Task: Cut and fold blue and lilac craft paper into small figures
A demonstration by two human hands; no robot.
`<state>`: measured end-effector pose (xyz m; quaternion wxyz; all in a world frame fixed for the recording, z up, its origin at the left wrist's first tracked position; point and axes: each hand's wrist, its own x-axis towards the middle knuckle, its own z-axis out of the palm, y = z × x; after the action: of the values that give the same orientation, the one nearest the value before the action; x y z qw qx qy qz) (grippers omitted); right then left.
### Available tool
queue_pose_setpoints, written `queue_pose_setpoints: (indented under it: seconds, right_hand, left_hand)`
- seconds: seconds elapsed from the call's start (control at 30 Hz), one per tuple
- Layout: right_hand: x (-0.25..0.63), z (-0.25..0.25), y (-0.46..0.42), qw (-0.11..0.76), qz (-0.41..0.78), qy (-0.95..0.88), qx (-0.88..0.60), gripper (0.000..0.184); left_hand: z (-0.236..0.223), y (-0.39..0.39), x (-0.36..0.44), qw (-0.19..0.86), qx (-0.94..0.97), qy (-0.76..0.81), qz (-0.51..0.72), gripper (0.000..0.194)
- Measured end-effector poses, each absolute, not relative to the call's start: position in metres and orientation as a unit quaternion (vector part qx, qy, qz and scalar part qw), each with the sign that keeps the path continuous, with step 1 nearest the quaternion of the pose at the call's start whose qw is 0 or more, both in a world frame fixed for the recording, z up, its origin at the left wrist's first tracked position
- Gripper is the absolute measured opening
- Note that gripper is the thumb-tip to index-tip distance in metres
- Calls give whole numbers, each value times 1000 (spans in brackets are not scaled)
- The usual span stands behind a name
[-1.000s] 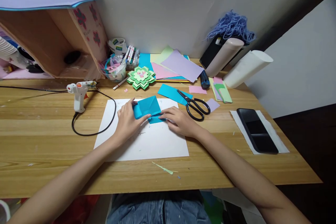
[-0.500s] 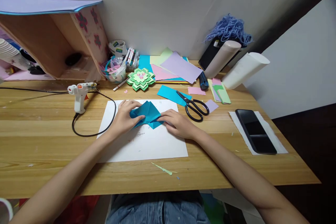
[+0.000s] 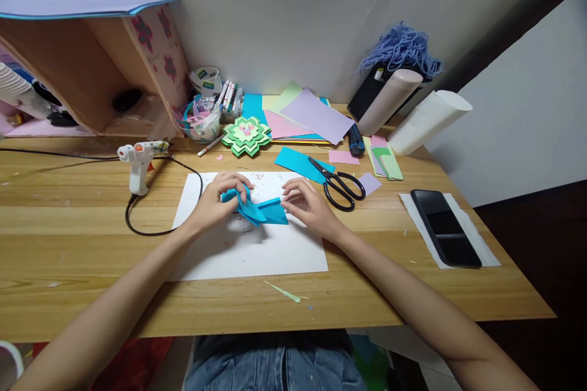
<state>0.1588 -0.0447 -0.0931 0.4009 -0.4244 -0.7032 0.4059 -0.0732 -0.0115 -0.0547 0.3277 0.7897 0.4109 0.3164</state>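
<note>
The blue paper (image 3: pixel 275 212) loses its peak, apparently mid-fold; left hand (image 3: pixel 219 197) pinches it, right hand (image 3: pixel 310 208) at its right edge, grip unclear

There is one left hand (image 3: pixel 219 200) and one right hand (image 3: pixel 310 208), two in all. There is one folded blue paper (image 3: pixel 274 212), one white sheet (image 3: pixel 279 250), one pair of scissors (image 3: pixel 328 175), one glue gun (image 3: pixel 139 168), one phone (image 3: pixel 444 226), one green paper flower (image 3: pixel 246 136), one bundle of blue yarn (image 3: pixel 403 49) and one table (image 3: pixel 367 293). The markers (image 3: pixel 228 96) and stacked colored papers (image 3: pixel 318 115) overlap too much to count.
</note>
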Motion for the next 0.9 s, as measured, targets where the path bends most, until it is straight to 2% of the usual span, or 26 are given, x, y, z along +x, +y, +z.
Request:
queue_pose_setpoints:
  seconds: [0.13,0.27,0.3,0.43,0.53,0.6,0.67,0.77,0.9]
  right_hand:
    - [147,-97,-47,396,495,-616,-467,25]
    - [142,-96,-50,367,545,-592,-467,20]
    - [142,-95,-50,369,556,-584,-462,18]
    - [144,-92,-49,419,556,-538,-475,15]
    - [146,-92,-47,484,511,-516,-489,11]
    - [146,-92,-47,529,477,-497,-496,9]
    - [144,-94,-48,557,460,-479,-498,9]
    - [140,-97,-52,553,469,-481,-493,12]
    - [137,-102,-59,495,461,-543,-497,12]
  left_hand:
    - [-52,-15,-70,302,815,398,295,15]
    - [-59,-16,-64,322,799,396,317,8]
    - [-63,-16,-63,326,790,401,330,12]
    - [-75,-18,-60,302,750,468,356,37]
    - [-76,-25,-59,281,731,541,307,30]
    - [-74,-30,-57,343,713,560,245,34]
    - [-71,-35,-52,487,662,538,189,47]
    - [-68,-39,-45,675,542,470,174,48]
    - [-66,-35,-46,728,471,457,200,36]
